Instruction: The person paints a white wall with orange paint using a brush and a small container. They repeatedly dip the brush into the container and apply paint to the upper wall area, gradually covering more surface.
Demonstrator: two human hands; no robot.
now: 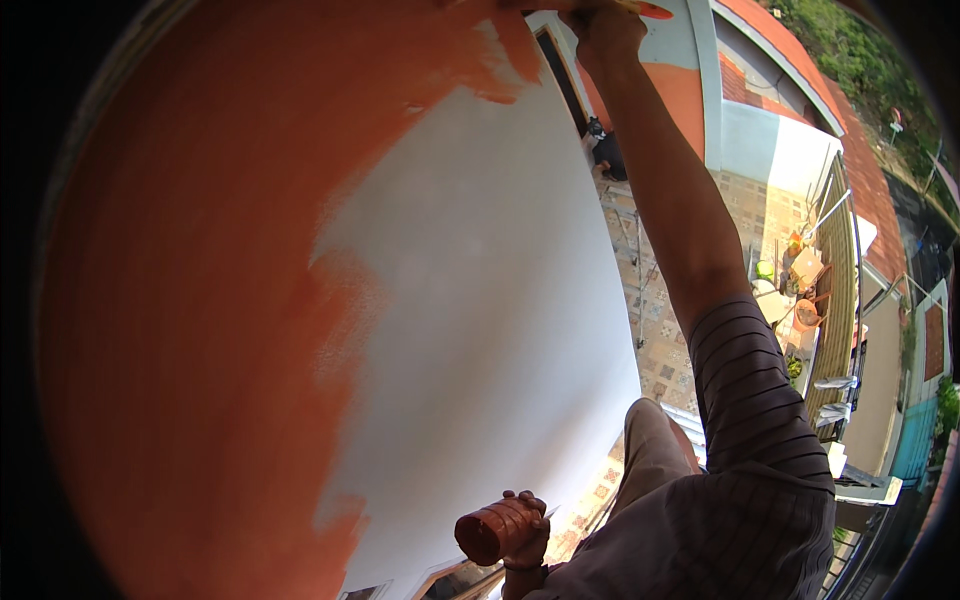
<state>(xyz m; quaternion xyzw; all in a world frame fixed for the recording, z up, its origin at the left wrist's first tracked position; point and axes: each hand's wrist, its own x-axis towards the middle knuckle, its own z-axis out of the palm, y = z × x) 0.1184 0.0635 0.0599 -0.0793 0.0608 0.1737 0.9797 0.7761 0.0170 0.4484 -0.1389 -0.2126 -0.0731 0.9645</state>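
My right hand (pixel 608 38) is raised at the top edge, at the end of my outstretched arm. Its fingers are closed around what looks like a paintbrush (pixel 652 10); an orange handle end shows, while the frame edge cuts off most of the rest. Beside it rises a white wall (pixel 470 270), its left and upper parts covered in orange-red paint (pixel 200 290) with a ragged border. Low in the view, my left hand (pixel 532 548) grips a ribbed cup (pixel 490 532) smeared with reddish paint. The cup is tipped toward the camera, its mouth showing.
Far below lies a patterned tile floor (pixel 665 330), with a person in dark clothing (pixel 607 155) near a doorway and thin metal bars (pixel 638 245). Potted plants and pails (pixel 806 314) stand along a slatted fence (pixel 842 260). A white boundary wall (pixel 750 140) and red roofs lie beyond.
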